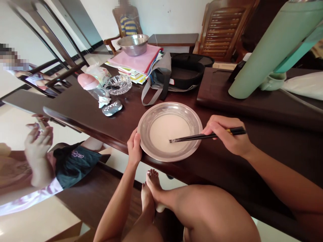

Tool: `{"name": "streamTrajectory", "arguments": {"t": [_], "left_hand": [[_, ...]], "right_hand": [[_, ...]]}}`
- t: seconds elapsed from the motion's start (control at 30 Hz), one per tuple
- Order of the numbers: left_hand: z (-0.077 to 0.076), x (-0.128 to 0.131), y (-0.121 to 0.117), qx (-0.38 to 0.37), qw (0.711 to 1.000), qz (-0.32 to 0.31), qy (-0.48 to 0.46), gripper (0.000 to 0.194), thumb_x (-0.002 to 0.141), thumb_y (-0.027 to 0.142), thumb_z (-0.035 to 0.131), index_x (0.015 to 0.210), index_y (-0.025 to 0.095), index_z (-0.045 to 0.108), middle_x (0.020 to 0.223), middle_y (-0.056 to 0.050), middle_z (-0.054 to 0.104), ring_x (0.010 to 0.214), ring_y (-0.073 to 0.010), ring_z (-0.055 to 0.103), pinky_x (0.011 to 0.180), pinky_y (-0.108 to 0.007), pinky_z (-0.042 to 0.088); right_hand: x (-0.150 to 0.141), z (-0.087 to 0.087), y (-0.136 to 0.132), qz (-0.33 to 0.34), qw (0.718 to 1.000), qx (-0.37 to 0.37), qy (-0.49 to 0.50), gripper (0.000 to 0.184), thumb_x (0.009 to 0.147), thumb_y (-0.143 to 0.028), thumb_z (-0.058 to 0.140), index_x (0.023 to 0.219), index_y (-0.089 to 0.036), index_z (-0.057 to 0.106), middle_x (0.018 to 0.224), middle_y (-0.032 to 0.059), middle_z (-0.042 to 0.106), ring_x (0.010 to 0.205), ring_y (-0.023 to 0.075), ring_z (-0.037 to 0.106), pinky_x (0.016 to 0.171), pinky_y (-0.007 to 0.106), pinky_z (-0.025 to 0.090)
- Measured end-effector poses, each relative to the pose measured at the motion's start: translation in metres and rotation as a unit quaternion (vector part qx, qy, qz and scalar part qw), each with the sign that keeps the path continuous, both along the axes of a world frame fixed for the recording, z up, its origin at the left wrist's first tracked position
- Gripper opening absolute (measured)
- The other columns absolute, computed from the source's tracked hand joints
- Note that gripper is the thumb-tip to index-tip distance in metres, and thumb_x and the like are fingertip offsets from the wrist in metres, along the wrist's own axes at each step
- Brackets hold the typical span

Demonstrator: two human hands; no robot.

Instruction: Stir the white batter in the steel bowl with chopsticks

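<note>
A wide metal basin (144, 134) stands at the front edge of the dark wooden table, with a pale, milky liquid (169, 129) in it. My left hand (134, 147) grips the basin's rim on its left side, thumb up against the outside. In my right hand (228, 134) is a pair of black chopsticks (194, 137) with gold bands, held nearly level over the basin's right rim. Their tips touch the liquid near the middle of the basin.
Behind the basin lies an open black and grey bag (184, 72). A smaller metal bowl (135, 47) rests on stacked papers and books. A green flask (272, 50) rises at right. Glass ashtray (121, 84) and pink-lidded cup (91, 84) stand left. Another person (40, 158) sits at left.
</note>
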State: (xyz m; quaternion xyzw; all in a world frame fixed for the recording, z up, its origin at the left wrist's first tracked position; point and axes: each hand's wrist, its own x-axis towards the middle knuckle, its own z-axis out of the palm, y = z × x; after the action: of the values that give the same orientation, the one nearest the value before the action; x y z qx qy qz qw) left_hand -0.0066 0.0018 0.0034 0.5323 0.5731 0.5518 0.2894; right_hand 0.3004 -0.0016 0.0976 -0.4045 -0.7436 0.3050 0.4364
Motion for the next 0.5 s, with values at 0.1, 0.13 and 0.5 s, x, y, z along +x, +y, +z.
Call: {"name": "streamTrajectory", "arguments": {"t": [0.1,0.13,0.5], "left_hand": [[0.0004,0.0002,-0.0006,0.005,1.000,0.002,0.002,0.049,0.090,0.051,0.045,0.118,0.017,0.065,0.118,-0.008,0.067,0.112,-0.0246,0.059,0.099,-0.034,0.043],[0.0005,0.0002,-0.0008,0.006,1.000,0.002,0.001,0.048,0.090,0.051,0.045,0.118,0.017,0.065,0.118,-0.008,0.067,0.112,-0.0245,0.059,0.099,-0.034,0.043],[-0.0009,-0.0006,-0.0004,0.003,1.000,0.000,0.001,0.047,0.091,0.050,0.045,0.118,0.016,0.065,0.119,-0.008,0.067,0.113,-0.0242,0.059,0.100,-0.033,0.043]], "right_hand": [[-0.0012,-0.0011,0.0005,0.011,1.000,0.009,-0.027,0.022,0.091,-0.028,0.051,0.076,-0.023,0.067,0.077,0.0029,0.069,0.073,0.0161,0.065,0.064,0.030,0.051],[-0.0011,-0.0011,0.0008,-0.002,0.999,0.017,-0.032,0.021,0.090,-0.027,0.052,0.077,-0.023,0.067,0.077,0.0032,0.069,0.073,0.0161,0.065,0.065,0.030,0.050],[-0.0010,-0.0010,0.0010,-0.009,1.000,0.014,-0.025,0.022,0.091,-0.028,0.052,0.076,-0.023,0.067,0.075,0.0031,0.068,0.071,0.0160,0.064,0.063,0.030,0.051]]}}
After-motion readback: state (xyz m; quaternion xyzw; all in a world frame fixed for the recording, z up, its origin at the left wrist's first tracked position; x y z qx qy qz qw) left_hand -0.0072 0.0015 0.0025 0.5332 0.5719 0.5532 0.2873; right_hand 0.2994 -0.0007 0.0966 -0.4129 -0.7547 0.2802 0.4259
